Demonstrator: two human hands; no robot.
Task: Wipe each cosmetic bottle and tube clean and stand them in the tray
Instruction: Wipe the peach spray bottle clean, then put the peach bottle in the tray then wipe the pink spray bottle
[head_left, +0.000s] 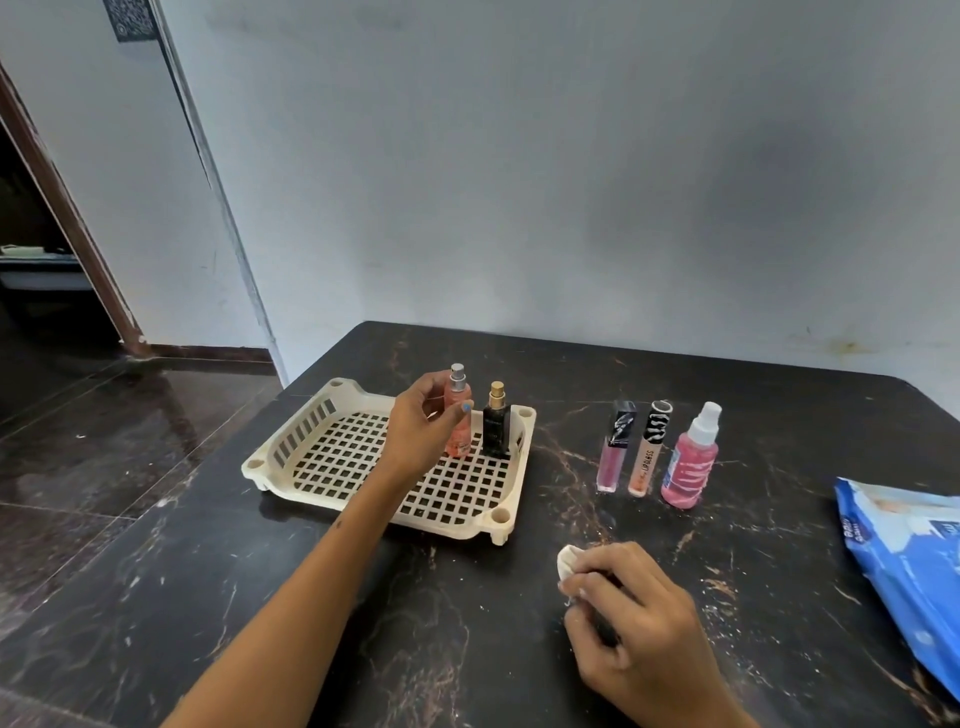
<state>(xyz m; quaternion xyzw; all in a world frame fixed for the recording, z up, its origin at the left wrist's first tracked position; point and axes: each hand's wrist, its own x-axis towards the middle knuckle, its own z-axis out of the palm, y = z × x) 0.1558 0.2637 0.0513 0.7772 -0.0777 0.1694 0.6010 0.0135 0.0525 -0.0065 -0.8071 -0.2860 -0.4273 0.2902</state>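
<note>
The cream slotted tray (332, 467) sits near the tabletop's (363, 623) left edge, and everything else is placed from it. At the tray's far right corner a black bottle with a gold cap (496, 423) stands upright against the rim. Just left of it stands a peach spray bottle (460, 415), with the left hand (421, 431) at its side, fingers curled loosely around it; whether they grip or only touch it cannot be told. The rest of the tray floor is open grid.

Right of the tray, well apart from it, three items stand in a row: a pink gloss tube (613, 452), a peach lip gloss tube (647, 452) and a pink spray bottle (691, 462).

Nearer than the tray's right corner, the right hand (639, 618) rests on the tabletop, fingers clamped on a bunched white wipe (569, 561). A blue wipes packet (904, 561) lies at the far right edge.
</note>
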